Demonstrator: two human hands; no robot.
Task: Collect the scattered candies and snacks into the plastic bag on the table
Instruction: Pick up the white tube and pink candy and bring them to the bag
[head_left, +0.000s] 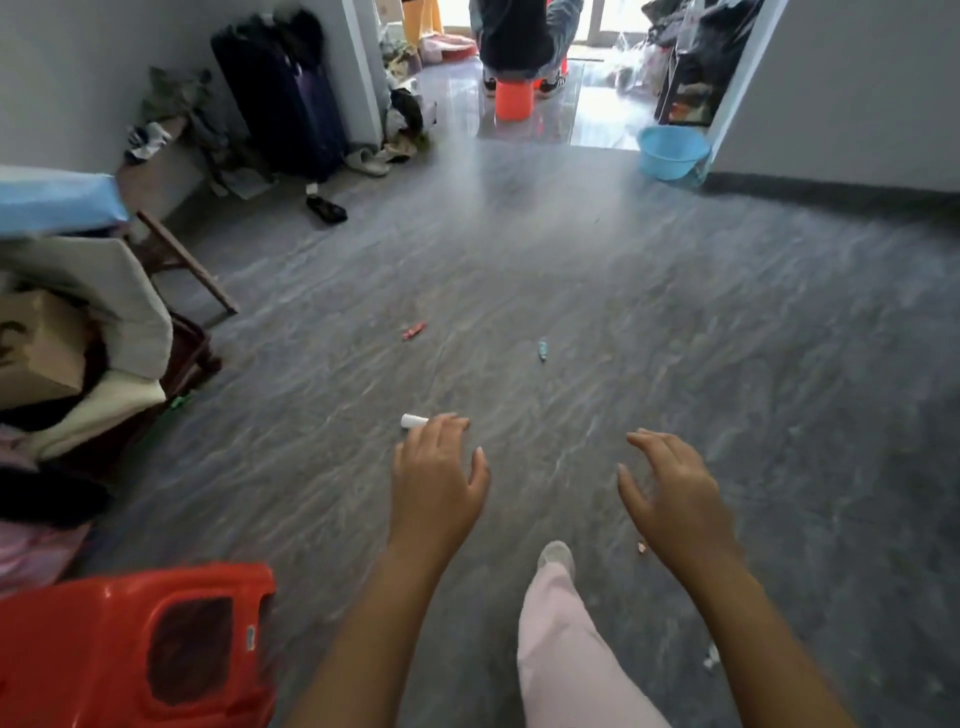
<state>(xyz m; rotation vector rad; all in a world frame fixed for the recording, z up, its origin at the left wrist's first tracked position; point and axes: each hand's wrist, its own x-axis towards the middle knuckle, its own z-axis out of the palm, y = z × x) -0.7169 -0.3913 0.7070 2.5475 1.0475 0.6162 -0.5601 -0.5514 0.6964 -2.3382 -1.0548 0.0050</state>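
Candies lie scattered on the grey floor: a red wrapped candy (414, 330), a teal wrapped candy (542, 349), a white cylindrical piece (413, 420) just beyond my left fingertips, a green one (181, 401) by the furniture at left, and a small scrap (642, 546) beside my right wrist. My left hand (439, 486) hovers above the floor, fingers spread, holding nothing. My right hand (672, 493) hovers alongside it, fingers also apart and empty. No plastic bag or table is in view.
A red plastic stool (130, 649) stands at bottom left. Piled bedding and a cardboard box (41, 343) crowd the left edge. My pink-trousered leg (566, 649) steps forward. Farther off are a suitcase (280, 98), a blue basin (670, 153) and a person on an orange stool (514, 98).
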